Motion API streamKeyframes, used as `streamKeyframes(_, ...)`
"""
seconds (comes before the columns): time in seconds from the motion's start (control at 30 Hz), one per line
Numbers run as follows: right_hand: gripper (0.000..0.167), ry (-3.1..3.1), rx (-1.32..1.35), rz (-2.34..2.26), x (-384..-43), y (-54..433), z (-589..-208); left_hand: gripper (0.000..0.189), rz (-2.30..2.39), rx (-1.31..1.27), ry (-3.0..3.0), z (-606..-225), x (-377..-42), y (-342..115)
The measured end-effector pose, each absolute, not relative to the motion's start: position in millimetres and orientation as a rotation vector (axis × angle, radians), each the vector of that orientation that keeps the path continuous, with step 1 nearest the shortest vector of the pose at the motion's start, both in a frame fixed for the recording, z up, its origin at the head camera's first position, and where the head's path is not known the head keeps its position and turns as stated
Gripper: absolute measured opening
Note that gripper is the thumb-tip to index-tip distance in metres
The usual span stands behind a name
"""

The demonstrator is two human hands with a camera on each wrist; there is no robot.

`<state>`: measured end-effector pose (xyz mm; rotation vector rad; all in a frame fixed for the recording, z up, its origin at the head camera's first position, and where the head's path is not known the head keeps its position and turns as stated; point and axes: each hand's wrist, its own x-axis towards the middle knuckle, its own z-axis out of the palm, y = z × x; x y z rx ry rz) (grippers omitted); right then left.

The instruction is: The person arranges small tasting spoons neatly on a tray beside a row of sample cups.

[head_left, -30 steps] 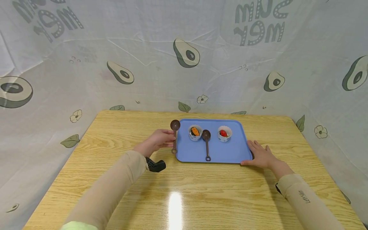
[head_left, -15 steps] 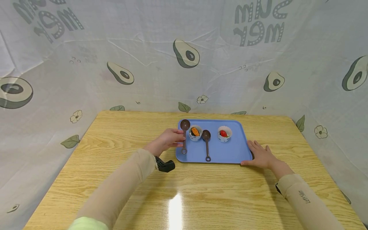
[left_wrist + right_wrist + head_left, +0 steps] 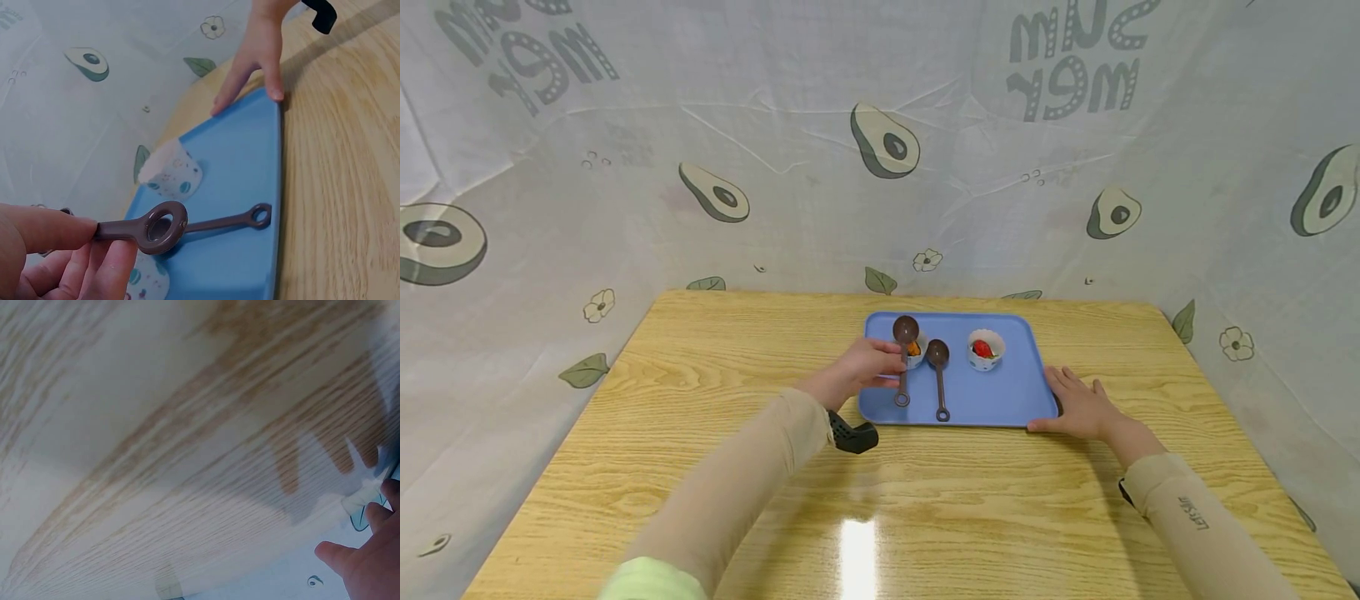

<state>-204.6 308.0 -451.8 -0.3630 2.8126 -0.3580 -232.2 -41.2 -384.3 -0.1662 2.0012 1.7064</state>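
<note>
My left hand point(image 3: 867, 363) pinches a dark brown spoon point(image 3: 902, 379) by its handle, above the left part of a blue tray point(image 3: 1007, 400). In the head view the spoon's bowl partly covers a patterned cup point(image 3: 915, 362) with orange food in it. A second brown spoon point(image 3: 941, 383) lies on the tray between that cup and another cup point(image 3: 987, 358) holding something red. My right hand point(image 3: 1078, 406) rests at the tray's right edge with its fingers spread. From the left wrist, the held spoon's ring end point(image 3: 164, 228) shows close up.
The tray lies on a wooden table point(image 3: 940, 508). A white cloth point(image 3: 790, 225) printed with avocados hangs behind and at both sides of the table. Light glares off the table's front part.
My left hand has carried the brown spoon rightward, from the tray's left edge to over the cup with orange food. The right hand and the tray have stayed in place.
</note>
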Motion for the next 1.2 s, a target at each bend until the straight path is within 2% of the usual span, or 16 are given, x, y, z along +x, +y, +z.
streamKeyframes(1.2,0.111,2.847,-0.378,-0.349,-206,310,-454,0.040,1.759,-0.088,1.846,-384,-232,54)
